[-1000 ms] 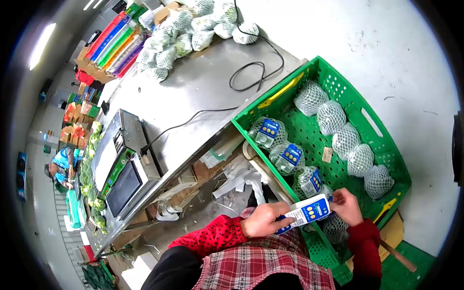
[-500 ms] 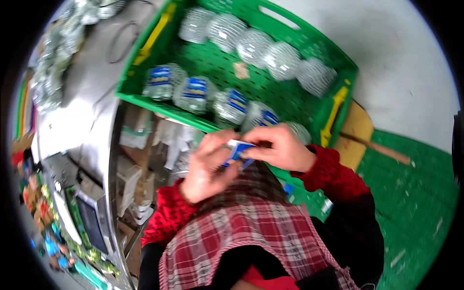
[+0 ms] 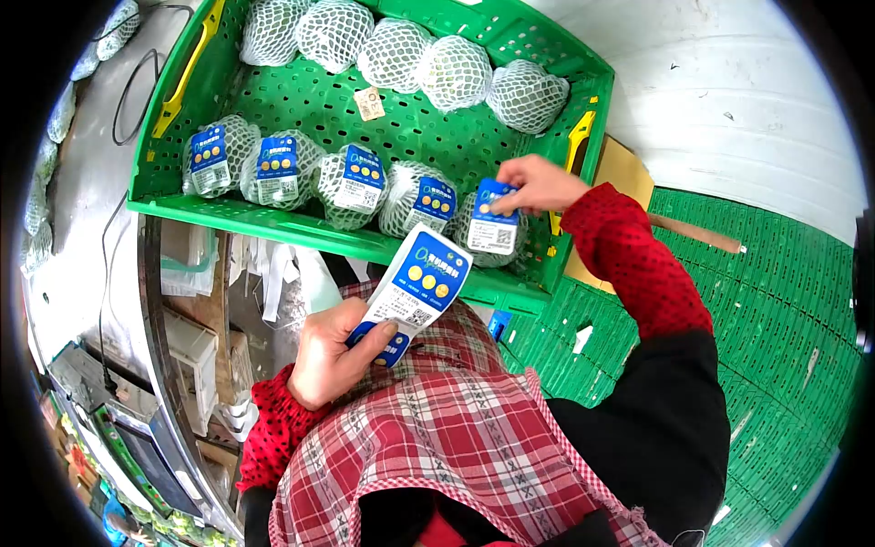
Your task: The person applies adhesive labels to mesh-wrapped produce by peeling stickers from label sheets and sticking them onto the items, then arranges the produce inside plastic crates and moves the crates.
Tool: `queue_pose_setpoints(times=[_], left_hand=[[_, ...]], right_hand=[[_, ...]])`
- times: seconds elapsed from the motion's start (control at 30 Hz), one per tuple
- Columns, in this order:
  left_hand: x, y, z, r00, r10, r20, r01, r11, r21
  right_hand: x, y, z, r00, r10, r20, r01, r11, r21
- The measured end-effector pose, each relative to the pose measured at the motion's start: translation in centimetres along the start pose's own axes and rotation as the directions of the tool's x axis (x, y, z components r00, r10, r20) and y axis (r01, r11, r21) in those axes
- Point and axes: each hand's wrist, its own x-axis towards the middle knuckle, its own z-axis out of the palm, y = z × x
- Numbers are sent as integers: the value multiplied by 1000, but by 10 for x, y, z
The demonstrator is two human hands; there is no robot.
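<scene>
My left hand (image 3: 335, 351) grips a strip of blue-and-white sticker labels (image 3: 422, 282), with the thumb over its lower end. My right hand (image 3: 540, 186) is at the front right of a green crate (image 3: 319, 235), its fingertips at the top of a single label (image 3: 492, 232). That label lies against the rightmost round item in white foam netting (image 3: 510, 252) of the near row. Several other netted items (image 3: 350, 187) in this row carry the same label. The far row of netted items (image 3: 456, 73) shows none. What is inside the netting cannot be made out.
A small cardboard tag (image 3: 368, 104) lies on the crate floor. To the left is a metal table (image 3: 91, 173) with a black cable (image 3: 118, 118) and more netted items. A screen-like device (image 3: 150, 456) stands lower left. Green slatted flooring (image 3: 729, 346) extends to the right.
My hands have moved apart. The right has carried a label to the rightmost near item, while the left keeps the strip. The view has shifted, so the crate appears further left and higher.
</scene>
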Motion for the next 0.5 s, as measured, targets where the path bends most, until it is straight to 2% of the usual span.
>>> queue_pose_setpoints(times=[0.03, 0.07, 0.1, 0.17, 0.27, 0.37, 0.43, 0.47, 0.5], left_hand=[[2, 0, -2, 1000, 15, 21, -15, 1000, -5], [4, 9, -3, 998, 43, 37, -43, 999, -2], [4, 8, -4, 998, 44, 36, -44, 999, -1], [3, 6, -4, 993, 111, 37, -112, 993, 21], [5, 1, -2, 988, 153, 10, -153, 988, 21], [5, 4, -6, 987, 163, 4, -163, 987, -4], [-1, 8, -13, 988, 151, -10, -151, 988, -10], [-3, 8, -15, 988, 150, -19, -150, 989, 4], [-5, 7, -14, 989, 147, -25, -146, 989, 7]], right_hand=[[17, 17, 14, 997, -71, -11, 69, 989, -133], [20, 11, 25, 984, -166, -64, 121, 889, -442], [15, 8, 29, 990, -96, -107, 31, 872, -489], [-1, -23, 35, 956, -89, -281, -128, 732, -669], [5, -7, 49, 957, -287, -33, 207, 761, -615], [3, -12, 53, 979, -199, 52, 190, 781, -595], [0, -37, 30, 991, -10, 130, 62, 913, -402], [-8, -46, 31, 990, -120, 75, 118, 992, 38], [-22, -71, 38, 949, -316, -16, 300, 881, 365]])
